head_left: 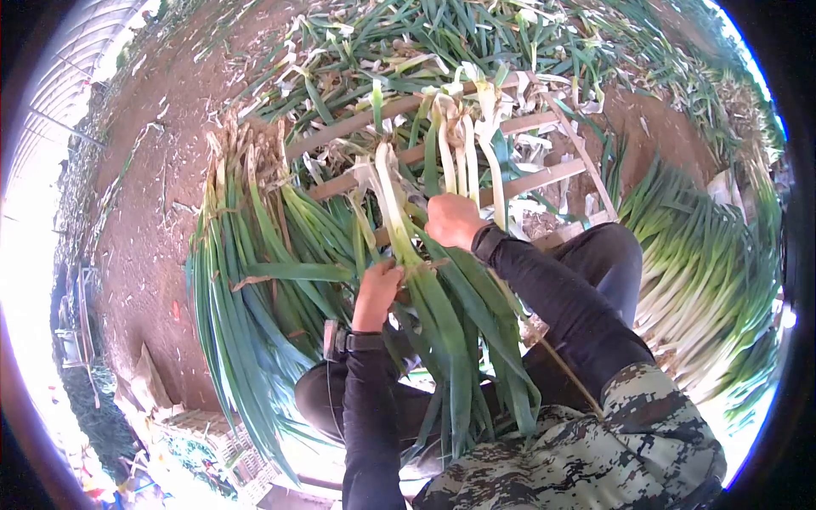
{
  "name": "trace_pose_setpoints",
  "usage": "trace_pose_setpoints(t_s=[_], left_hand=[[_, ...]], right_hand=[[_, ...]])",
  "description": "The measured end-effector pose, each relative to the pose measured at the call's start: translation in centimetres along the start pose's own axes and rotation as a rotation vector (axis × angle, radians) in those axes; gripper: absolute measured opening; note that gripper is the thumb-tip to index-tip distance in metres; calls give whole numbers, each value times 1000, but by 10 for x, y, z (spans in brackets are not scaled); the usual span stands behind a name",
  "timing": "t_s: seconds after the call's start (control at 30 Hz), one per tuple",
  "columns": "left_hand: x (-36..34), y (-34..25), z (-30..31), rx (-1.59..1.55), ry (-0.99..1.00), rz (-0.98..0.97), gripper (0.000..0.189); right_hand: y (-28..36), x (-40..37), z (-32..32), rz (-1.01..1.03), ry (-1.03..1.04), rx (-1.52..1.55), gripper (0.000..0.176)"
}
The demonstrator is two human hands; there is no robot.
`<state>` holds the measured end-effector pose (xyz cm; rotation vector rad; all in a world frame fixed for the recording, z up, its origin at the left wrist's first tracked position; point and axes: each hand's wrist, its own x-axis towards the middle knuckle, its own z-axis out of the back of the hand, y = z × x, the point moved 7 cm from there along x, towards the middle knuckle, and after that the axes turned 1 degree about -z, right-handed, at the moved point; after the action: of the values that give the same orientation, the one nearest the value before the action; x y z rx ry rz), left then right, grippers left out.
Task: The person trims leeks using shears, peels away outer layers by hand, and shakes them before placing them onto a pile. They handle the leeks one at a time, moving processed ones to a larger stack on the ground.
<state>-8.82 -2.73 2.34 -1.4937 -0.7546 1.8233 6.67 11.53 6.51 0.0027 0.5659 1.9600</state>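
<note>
My left hand (376, 293) is wrapped round a long green onion (393, 200) where its white stalk turns into green leaves. The white end points away from me, and the leaves (446, 340) hang over my lap. My right hand (453, 221) is closed just to the right of that stalk. What its fingers grip is hidden. Several peeled white stalks (470, 157) lie just beyond it, resting on a wooden slatted frame (544, 177).
An unpeeled bundle of green onions (255, 229) with brown roots stands at my left. A large pile with white stalks (693, 293) lies at my right. Stripped leaves (425, 38) cover the ground beyond the frame. A woven crate (217, 442) is at the lower left.
</note>
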Motion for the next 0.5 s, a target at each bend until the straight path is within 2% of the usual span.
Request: trace_pose_setpoints(t_s=[0.03,0.13,0.17,0.2,0.23,0.27,0.3,0.33,0.37,0.47,0.5], left_hand=[[2,-8,15,592,-221,-239,30],[-33,-46,21,818,-291,-388,28],[-48,-65,14,275,-8,-179,25],[-69,-95,14,2,71,-124,22],[-83,-125,30,-93,12,-154,22],[-78,-141,66,57,-307,-341,26],[-79,-155,103,161,-573,-422,29],[-86,-179,137,556,-907,-713,29],[-110,-211,138,799,-1142,-706,23],[-76,-216,117,1207,-1334,-588,17],[-32,-178,99,1063,-1058,-650,12]], right_hand=[[0,-3,1,1,35,-9,20],[-6,-22,4,-10,62,10,21],[-7,-30,7,-2,57,32,22],[-12,-35,4,-19,65,30,23],[-16,-38,2,-33,71,26,23],[-20,-41,2,-46,75,23,23],[-21,-45,4,-28,63,25,24],[-22,-49,4,-36,67,27,25],[-23,-49,5,-42,60,26,26],[-19,-45,10,-34,1,31,28],[-17,-42,10,-25,-21,37,28]])
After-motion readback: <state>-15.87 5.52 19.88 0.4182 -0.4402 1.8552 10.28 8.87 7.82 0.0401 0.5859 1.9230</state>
